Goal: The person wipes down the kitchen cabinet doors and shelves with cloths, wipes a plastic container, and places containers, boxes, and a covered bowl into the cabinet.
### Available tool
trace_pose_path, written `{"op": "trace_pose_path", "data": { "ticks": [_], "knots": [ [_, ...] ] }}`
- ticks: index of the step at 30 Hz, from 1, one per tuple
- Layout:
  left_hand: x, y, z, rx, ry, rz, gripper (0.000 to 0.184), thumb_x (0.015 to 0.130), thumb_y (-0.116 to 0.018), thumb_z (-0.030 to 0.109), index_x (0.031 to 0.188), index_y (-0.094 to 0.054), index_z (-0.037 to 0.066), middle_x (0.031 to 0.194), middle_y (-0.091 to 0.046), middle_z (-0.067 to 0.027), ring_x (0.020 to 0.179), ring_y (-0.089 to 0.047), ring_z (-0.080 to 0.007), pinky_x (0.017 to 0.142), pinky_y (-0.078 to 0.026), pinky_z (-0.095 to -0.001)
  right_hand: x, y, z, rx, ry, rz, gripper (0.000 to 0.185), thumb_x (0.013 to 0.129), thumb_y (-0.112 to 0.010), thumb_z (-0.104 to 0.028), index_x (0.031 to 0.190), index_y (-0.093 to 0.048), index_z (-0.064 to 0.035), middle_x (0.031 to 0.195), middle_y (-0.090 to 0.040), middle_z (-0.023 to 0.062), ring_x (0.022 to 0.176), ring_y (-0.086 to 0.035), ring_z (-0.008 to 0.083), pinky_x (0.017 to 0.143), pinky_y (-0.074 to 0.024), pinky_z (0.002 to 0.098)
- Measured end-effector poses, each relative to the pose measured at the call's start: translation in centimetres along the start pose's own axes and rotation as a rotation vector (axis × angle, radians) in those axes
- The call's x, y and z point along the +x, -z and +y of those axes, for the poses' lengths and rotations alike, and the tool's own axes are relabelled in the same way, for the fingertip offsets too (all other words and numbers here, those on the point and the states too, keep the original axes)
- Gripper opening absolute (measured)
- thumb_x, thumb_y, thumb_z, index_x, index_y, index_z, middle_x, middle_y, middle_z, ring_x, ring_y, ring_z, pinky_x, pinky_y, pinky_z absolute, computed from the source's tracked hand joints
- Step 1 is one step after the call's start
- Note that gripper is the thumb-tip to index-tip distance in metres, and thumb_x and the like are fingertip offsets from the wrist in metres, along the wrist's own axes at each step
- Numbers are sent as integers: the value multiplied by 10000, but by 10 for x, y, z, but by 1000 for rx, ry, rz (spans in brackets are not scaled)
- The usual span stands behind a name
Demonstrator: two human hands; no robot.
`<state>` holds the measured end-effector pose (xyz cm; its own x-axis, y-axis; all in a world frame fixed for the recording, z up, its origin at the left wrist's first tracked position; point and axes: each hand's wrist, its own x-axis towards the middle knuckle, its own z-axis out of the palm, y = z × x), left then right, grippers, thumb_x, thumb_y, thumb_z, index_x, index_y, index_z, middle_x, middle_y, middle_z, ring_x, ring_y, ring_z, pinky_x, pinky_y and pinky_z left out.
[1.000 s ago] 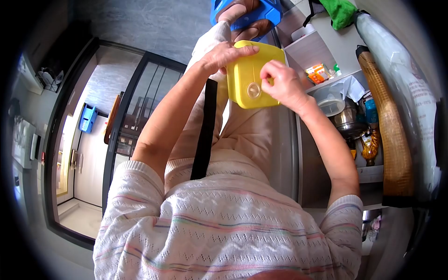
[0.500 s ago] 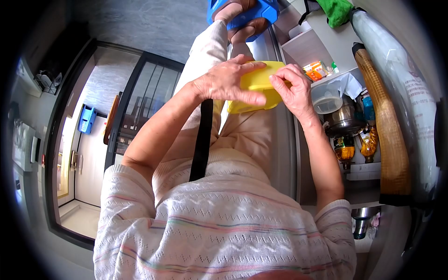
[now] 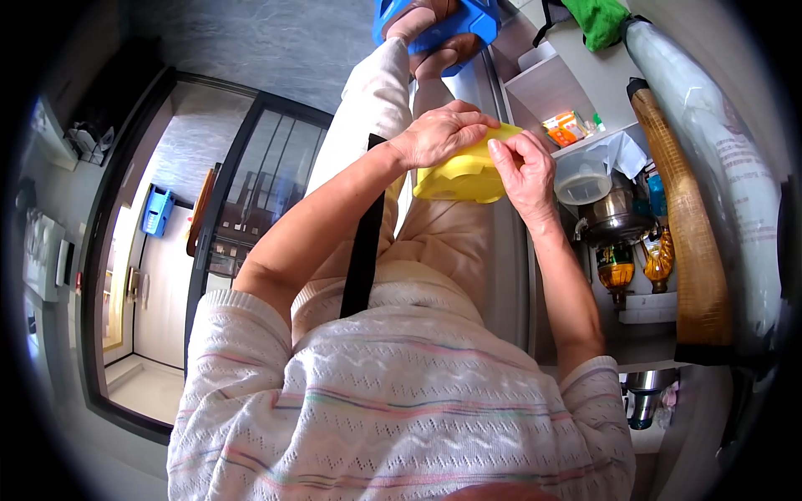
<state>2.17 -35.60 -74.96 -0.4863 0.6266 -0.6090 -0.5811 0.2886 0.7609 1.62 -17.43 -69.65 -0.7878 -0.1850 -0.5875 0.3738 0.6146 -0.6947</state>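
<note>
A yellow plastic box [image 3: 464, 175] is in front of my legs, between my two hands. My left hand [image 3: 443, 135] lies over its upper left side, fingers bent together across the top and gripping it. At the box's right edge, my right hand [image 3: 528, 177] is closed with thumb and fingertips pinched on the rim. What is inside the box cannot be seen, and part of its top is hidden under my left hand.
My feet are on a blue plastic stool [image 3: 472, 29]. On the right, open shelves hold a steel pot [image 3: 616, 219], a clear plastic container [image 3: 583, 184], an oil bottle [image 3: 616, 271] and an orange packet [image 3: 565, 127]. Long wrapped rolls [image 3: 710, 125] stand beside them. A dark-framed doorway [image 3: 196, 250] is left.
My left hand has slid right across the box, and its spread fingers have drawn together. The box has shifted and turned slightly, while my right hand still pinches its right edge.
</note>
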Motion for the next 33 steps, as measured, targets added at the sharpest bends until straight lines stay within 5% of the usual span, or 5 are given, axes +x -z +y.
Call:
{"op": "trace_pose_path", "data": {
  "ticks": [7, 16, 24, 30, 33],
  "knots": [
    [18, -2, 10, 168, 107, -22, 418, 892, -428, 403, 1147, -571, 106, 989, -610, -139, 986, -532, -290, 856, -417, -381, 15, -1, -18, 13, 154, -108, 272, 743, -711, -201, 658, -498, -55, 641, -497, 56, 599, -510, 247, 551, -415, 364],
    [19, -20, 10, 259, 139, -65, 384, 819, -463, 372, 1160, -567, 229, 998, -596, -96, 1002, -549, -290, 846, -446, -403, 2, -12, -16, -1, 66, 33, 220, 774, -690, -195, 671, -560, -50, 646, -539, 73, 555, -529, 230, 502, -421, 332],
    [22, -25, 13, 213, 53, -60, 358, 849, -422, 368, 1125, -578, 201, 994, -612, -102, 999, -538, -290, 854, -435, -397, -4, -10, -16, -69, 53, 111, 193, 801, -652, -148, 672, -562, -36, 657, -547, 86, 571, -539, 217, 507, -420, 318],
    [-22, -1, 3, -140, 42, 88, 416, 923, -382, 360, 1240, -511, 124, 1022, -574, -147, 975, -547, -260, 911, -407, -339, -13, 32, 40, 283, -354, 381, 166, 869, -601, -234, 910, -605, -72, 854, -609, 11, 767, -546, 119, 653, -421, 263],
    [-45, 8, 7, -726, 229, 61, 401, 926, -465, 170, 1298, -421, 27, 1213, -511, -84, 1118, -478, -154, 980, -357, -283, -29, 31, 38, 602, -741, 168, 261, 876, -597, -269, 1061, -596, -84, 968, -611, -1, 860, -531, 76, 706, -419, 238]
  ]
}}
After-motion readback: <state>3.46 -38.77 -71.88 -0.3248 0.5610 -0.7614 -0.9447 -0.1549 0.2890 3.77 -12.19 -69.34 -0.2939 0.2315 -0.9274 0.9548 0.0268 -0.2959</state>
